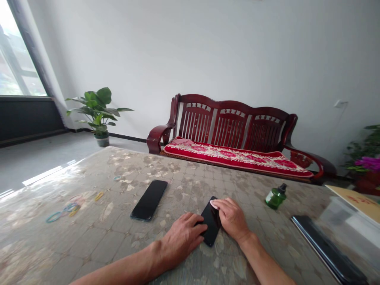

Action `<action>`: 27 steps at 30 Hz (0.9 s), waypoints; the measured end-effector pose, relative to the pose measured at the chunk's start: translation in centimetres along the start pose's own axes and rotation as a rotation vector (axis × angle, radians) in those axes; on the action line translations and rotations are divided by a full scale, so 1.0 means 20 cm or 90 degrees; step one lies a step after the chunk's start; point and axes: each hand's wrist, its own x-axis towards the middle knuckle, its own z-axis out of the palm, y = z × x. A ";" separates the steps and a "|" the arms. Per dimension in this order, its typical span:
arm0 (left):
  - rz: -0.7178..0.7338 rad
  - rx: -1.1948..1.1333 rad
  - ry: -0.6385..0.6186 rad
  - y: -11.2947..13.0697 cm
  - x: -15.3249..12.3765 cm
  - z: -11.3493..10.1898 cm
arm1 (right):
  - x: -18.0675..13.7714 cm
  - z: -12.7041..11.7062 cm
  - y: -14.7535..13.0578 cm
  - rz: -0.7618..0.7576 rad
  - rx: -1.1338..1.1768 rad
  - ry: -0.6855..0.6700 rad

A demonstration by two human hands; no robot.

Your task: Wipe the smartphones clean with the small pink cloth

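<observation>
A black smartphone (211, 231) lies screen-up on the patterned tablecloth in front of me. My left hand (185, 235) holds it along its left edge, fingers bent and a little apart over the border. At the phone's upper end, my right hand (233, 217) pinches a small white pad (213, 204), pressed against the screen. Part of the pad is hidden under the fingers, so I cannot tell whether it is cloth or cotton. A second dark smartphone (149, 200) rests flat to the left, apart from both hands.
Colored hair ties (69, 208) lie at the table's left. To the right stand a green bottle (276, 196) with a black top, a long black case-like object (328, 247) and a clear plastic box (350, 219). Beyond the table are a wooden bench (231, 126) and a potted plant (101, 111).
</observation>
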 end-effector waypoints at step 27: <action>0.031 0.062 0.005 0.03 -0.01 -0.01 | -0.01 0.00 0.01 0.005 0.012 0.005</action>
